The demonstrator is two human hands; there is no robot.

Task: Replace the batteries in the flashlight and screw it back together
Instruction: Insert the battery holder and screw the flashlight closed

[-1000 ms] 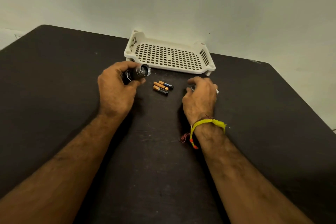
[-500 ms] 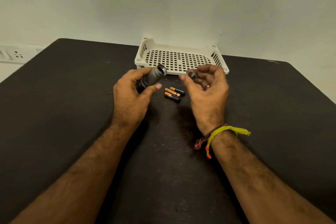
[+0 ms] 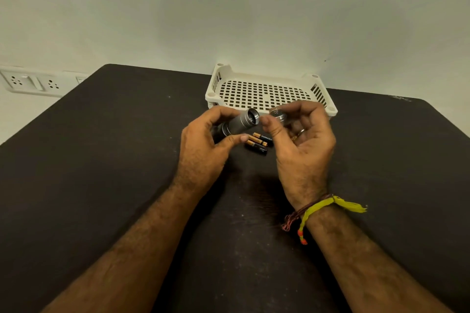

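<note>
Head camera, looking down over a dark table (image 3: pixel 101 160): the left hand (image 3: pixel 203 152) is wrapped around a grey flashlight body (image 3: pixel 240 123), fingers over the top and thumb pressed beneath, holding it up off the table with its open end aimed to the right. That open mouth shows a bright metal rim. Right beside it, the right hand (image 3: pixel 302 145) pinches a small round metal cap (image 3: pixel 278 116) between thumb and fingers, the cap nearly touching the open end of the tube but not seated on it. Whether the threads have met, hard to tell from here.

Down on the table, just below the two hands, three small batteries (image 3: pixel 258 142) lie side by side, copper and black, slanted, touching or nearly touching one another. Whether anything sits inside the tube cannot be made out.

Behind the hands, against the wall, sits a white perforated plastic basket (image 3: pixel 211 95). A yellow thread band (image 3: pixel 328 204) wraps the right wrist, with a ring on one finger. Wall sockets (image 3: pixel 33 82) show at far left.
</note>
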